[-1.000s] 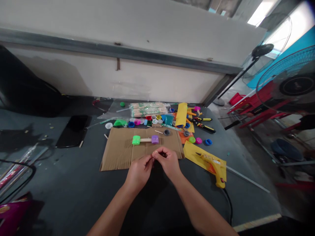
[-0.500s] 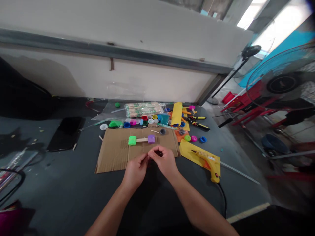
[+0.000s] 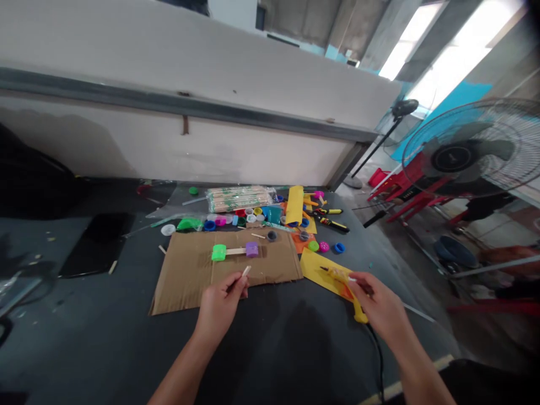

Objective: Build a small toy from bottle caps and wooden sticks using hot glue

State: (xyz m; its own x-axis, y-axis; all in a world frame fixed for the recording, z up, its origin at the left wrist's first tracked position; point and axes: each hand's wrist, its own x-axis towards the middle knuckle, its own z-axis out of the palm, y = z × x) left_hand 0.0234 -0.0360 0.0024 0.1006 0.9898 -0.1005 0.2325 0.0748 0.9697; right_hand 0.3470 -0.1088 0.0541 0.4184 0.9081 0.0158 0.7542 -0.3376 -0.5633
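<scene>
My left hand (image 3: pixel 221 306) is closed, pinching a short pale wooden stick piece (image 3: pixel 247 271) that points up over the cardboard's front edge. On the cardboard sheet (image 3: pixel 185 281) lies a stick piece with a green cap (image 3: pixel 219 252) at one end and a purple cap (image 3: pixel 252 250) at the other. My right hand (image 3: pixel 377 304) is over the yellow hot glue gun (image 3: pixel 337 274), thumb and forefinger apart around its body. Whether the fingers touch it is hard to make out. The glue gun lies on a yellow sheet (image 3: pixel 312 273), and its handle is partly hidden by the hand.
Behind the cardboard lie a plastic pack of wooden sticks (image 3: pixel 240 198), several coloured bottle caps (image 3: pixel 210 225) and black-yellow pliers (image 3: pixel 333 224). A black phone (image 3: pixel 95 244) lies at left. A cord (image 3: pixel 379 354) runs from the glue gun toward the front edge. A fan (image 3: pixel 453 157) stands at right.
My hands have come apart. The right one has moved right to the glue gun; the left now shows the stick piece between its fingers. The view has shifted slightly.
</scene>
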